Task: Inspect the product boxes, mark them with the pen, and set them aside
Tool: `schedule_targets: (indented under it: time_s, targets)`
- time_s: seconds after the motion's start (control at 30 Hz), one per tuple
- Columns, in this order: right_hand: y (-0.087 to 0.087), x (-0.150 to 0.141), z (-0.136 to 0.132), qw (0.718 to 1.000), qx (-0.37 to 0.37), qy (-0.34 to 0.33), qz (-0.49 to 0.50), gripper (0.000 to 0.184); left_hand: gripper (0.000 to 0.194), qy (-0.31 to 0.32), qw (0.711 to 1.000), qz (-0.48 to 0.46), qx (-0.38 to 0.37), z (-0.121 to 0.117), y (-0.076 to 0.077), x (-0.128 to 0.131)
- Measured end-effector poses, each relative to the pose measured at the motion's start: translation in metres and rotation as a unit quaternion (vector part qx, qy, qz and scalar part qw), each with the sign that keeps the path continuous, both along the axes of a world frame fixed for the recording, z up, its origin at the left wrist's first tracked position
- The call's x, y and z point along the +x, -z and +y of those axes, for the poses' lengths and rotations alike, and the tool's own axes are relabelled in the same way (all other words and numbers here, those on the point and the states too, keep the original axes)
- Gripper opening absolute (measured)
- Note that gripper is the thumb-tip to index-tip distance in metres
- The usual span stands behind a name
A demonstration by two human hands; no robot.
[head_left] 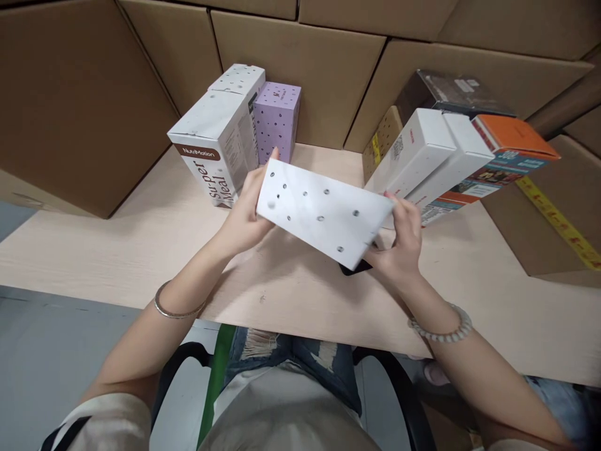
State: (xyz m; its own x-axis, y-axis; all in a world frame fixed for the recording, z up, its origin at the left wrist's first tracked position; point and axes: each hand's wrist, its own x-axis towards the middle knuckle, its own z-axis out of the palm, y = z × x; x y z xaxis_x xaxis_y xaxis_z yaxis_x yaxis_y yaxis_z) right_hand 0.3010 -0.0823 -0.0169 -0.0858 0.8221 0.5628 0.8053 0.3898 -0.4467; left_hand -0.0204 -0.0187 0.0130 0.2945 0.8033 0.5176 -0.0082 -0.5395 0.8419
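A white box with small dark spots (pixel 323 210) is held up over the table, tilted, one long face toward me. My left hand (pixel 251 210) grips its left end, thumb along the edge. At the right end my right hand (pixel 399 241) is closed around the corner. Below that end, a black object (pixel 355 268) peeks out on the table, mostly hidden. Just beyond my left hand stand a white Super Meal box (pixel 213 131) and a spotted purple box (pixel 277 116). Past my right hand are two white boxes (pixel 417 150) side by side.
An orange and blue box (pixel 516 141), a dark wrapped box (pixel 453 91) and a spotted tan box (pixel 382 138) stand at the right back. Large cardboard cartons (pixel 291 56) wall in the back of the wooden table (pixel 94 250). Another carton (pixel 79 94) sits at the left.
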Motion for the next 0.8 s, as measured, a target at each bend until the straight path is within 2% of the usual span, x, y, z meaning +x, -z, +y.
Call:
schedule_targets:
  time_s: [0.07,0.13,0.17,0.23,0.3,0.4,0.5,0.57,0.6,0.67,0.73,0.77,0.8]
  targets:
    - [-0.006,0.001,-0.006,0.998,0.051,0.018,-0.026,0.089,0.07,0.03,0.995,-0.037,-0.087,0.005,-0.003,-0.007]
    - [-0.01,-0.001,-0.01,0.995,0.069,0.025,-0.06,0.082,0.055,0.085,0.976,-0.062,-0.191,0.011,-0.006,-0.013]
    - [-0.012,-0.003,-0.012,0.995,0.06,0.016,-0.073,0.078,0.053,0.108,0.964,-0.065,-0.235,0.013,-0.007,-0.016]
    - [-0.015,-0.009,-0.016,0.996,0.023,-0.021,-0.089,0.069,0.062,0.137,0.945,-0.062,-0.29,0.018,-0.006,-0.019]
    - [-0.019,-0.018,-0.022,0.993,-0.026,-0.059,-0.098,0.057,0.071,0.148,0.939,-0.054,-0.306,0.02,-0.003,-0.017]
    - [-0.026,-0.03,-0.031,0.984,-0.107,-0.094,-0.105,0.03,0.062,0.152,0.943,-0.025,-0.297,0.018,0.001,-0.01]
    - [-0.031,-0.035,-0.036,0.972,-0.172,-0.118,-0.108,0.028,0.043,0.155,0.949,-0.011,-0.273,0.012,-0.002,-0.004]
    - [-0.029,-0.03,-0.035,0.967,-0.2,-0.109,-0.113,0.028,0.044,0.157,0.953,-0.029,-0.258,0.011,-0.004,-0.003]
    - [-0.027,-0.026,-0.034,0.968,-0.199,-0.099,-0.114,0.032,0.049,0.154,0.955,-0.045,-0.251,0.011,-0.004,-0.004]
    - [-0.022,-0.017,-0.03,0.984,-0.134,-0.08,-0.089,0.068,0.06,0.132,0.961,-0.078,-0.232,0.013,-0.001,-0.005]
    - [-0.018,-0.009,-0.023,0.998,-0.015,-0.057,-0.006,0.109,0.072,0.096,0.968,-0.101,-0.21,0.015,0.005,-0.006]
    - [-0.017,-0.006,-0.018,0.997,0.035,-0.049,0.054,0.12,0.078,0.079,0.971,-0.109,-0.197,0.015,0.008,-0.005]
    - [-0.016,-0.005,-0.014,0.99,0.06,-0.048,0.117,0.122,0.082,0.063,0.974,-0.114,-0.185,0.015,0.009,-0.004]
